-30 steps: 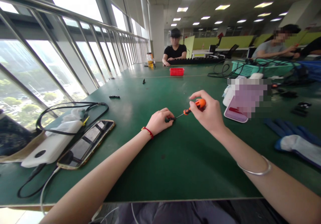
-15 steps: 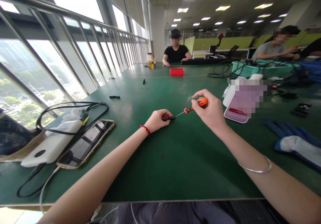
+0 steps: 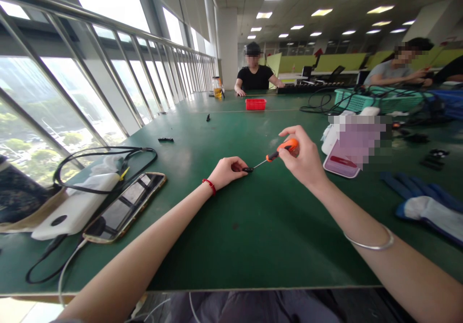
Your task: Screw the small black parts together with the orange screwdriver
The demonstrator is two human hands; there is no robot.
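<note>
The right hand (image 3: 303,158) grips an orange-and-black screwdriver (image 3: 272,156), its tip at a small black part (image 3: 248,169) that the left hand (image 3: 227,172) pinches on or just above the green tabletop (image 3: 231,250); beyond both hands, a red tray (image 3: 255,104) sits well apart.

holding a screwdriver (image 3: 271,156) to a small black part (image 3: 248,169) over a green table (image 3: 235,260)
pinching the part in the fingers of the left hand (image 3: 226,170), close to the tabletop; gripping the orange handle (image 3: 288,145) in the right hand (image 3: 304,160), at two o'clock from the part; with a red tray (image 3: 255,104) at twelve o'clock, a gold-edged phone (image 3: 125,209) at eight and a blue-and-white glove (image 3: 430,209) at three.
</note>
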